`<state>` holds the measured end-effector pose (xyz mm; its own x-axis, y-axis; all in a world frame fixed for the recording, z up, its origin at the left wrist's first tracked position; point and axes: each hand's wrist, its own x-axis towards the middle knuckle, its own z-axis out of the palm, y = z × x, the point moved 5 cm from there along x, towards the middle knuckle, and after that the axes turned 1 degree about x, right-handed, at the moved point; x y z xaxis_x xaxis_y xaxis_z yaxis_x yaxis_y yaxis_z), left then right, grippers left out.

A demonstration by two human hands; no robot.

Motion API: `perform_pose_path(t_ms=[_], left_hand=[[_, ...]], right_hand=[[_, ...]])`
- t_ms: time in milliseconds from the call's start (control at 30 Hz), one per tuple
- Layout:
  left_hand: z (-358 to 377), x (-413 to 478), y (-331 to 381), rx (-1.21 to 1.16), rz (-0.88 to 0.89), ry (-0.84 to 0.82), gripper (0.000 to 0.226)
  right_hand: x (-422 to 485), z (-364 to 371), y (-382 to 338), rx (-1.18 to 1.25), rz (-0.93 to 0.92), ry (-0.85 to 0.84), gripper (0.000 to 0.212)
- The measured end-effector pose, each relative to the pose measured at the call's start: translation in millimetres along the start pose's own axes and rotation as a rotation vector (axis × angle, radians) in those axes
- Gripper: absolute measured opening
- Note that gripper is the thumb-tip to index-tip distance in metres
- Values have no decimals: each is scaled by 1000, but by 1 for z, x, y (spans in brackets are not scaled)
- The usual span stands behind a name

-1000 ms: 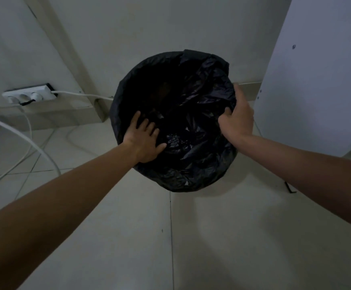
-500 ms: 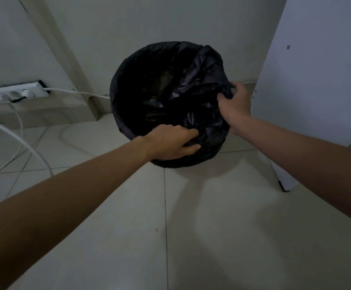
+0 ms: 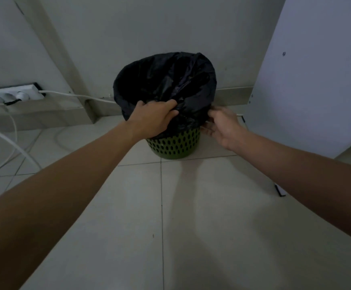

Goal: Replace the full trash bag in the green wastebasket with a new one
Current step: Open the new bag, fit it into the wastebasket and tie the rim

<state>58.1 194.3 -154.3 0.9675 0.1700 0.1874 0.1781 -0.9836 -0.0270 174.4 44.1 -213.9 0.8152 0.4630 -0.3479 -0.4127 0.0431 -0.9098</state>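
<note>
The green perforated wastebasket (image 3: 173, 144) stands on the tiled floor against the wall. A black trash bag (image 3: 166, 80) lines it and is folded down over its rim, covering the upper half of the outside. My left hand (image 3: 152, 118) grips a bunch of the bag's plastic at the near rim. My right hand (image 3: 222, 125) is at the basket's right side, fingertips at the bag's lower edge; whether they pinch the plastic is hidden. The inside of the bag is dark.
A white power strip (image 3: 13, 95) lies at the wall on the left, with white cables (image 3: 13, 149) looping over the floor. A white cabinet panel (image 3: 316, 80) stands close on the right of the basket. A wall corner (image 3: 86, 114) juts out left of the basket.
The view has pulled back, so the basket's green lower wall shows. My right hand slid from the right rim down to the bag's lower edge. My left hand keeps its grip at the near rim.
</note>
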Motion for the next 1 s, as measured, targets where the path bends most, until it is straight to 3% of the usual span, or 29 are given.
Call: perform_pose_path(t_ms=[100,167,233,300,367,433,500,567,667,733,900,1000], left_hand=[[2,-3,-1,32,-29,38,36],[6,-8,-2,-24,-67,85,39],[7,-20,-8,-128,-155,221,46],[4,-35,-18,-265,-358,431,50],[9,-47,-33,-515,-713,513,58],[29,-50,-50,-962,-1119,437,76],[48,-46,-59,-1471,-1300,312,86],[55,-39,-63,-1657,-1247,209,78],[49,-32,-60,-1643,-1188,294,61],[49,-27,-57,-1644,-1156,343,47],[56,-24,-33,-1842,-1068,203,52],[58,-28,-32,-1849,-1116,282,38]], right_hand=[[0,-1,6,53,-25,31,20],[1,-3,10,86,-29,75,34],[2,-6,15,80,-34,129,37],[-1,-7,19,52,-24,157,29],[-7,-4,25,4,15,118,41],[-14,4,28,-31,52,34,59],[-19,14,28,-45,33,-36,61],[-21,24,19,-74,-41,-25,63],[-12,27,9,-52,-101,88,66],[-4,24,0,-10,-98,146,59],[11,-1,-29,29,-145,270,34],[21,-18,-40,8,-138,245,22]])
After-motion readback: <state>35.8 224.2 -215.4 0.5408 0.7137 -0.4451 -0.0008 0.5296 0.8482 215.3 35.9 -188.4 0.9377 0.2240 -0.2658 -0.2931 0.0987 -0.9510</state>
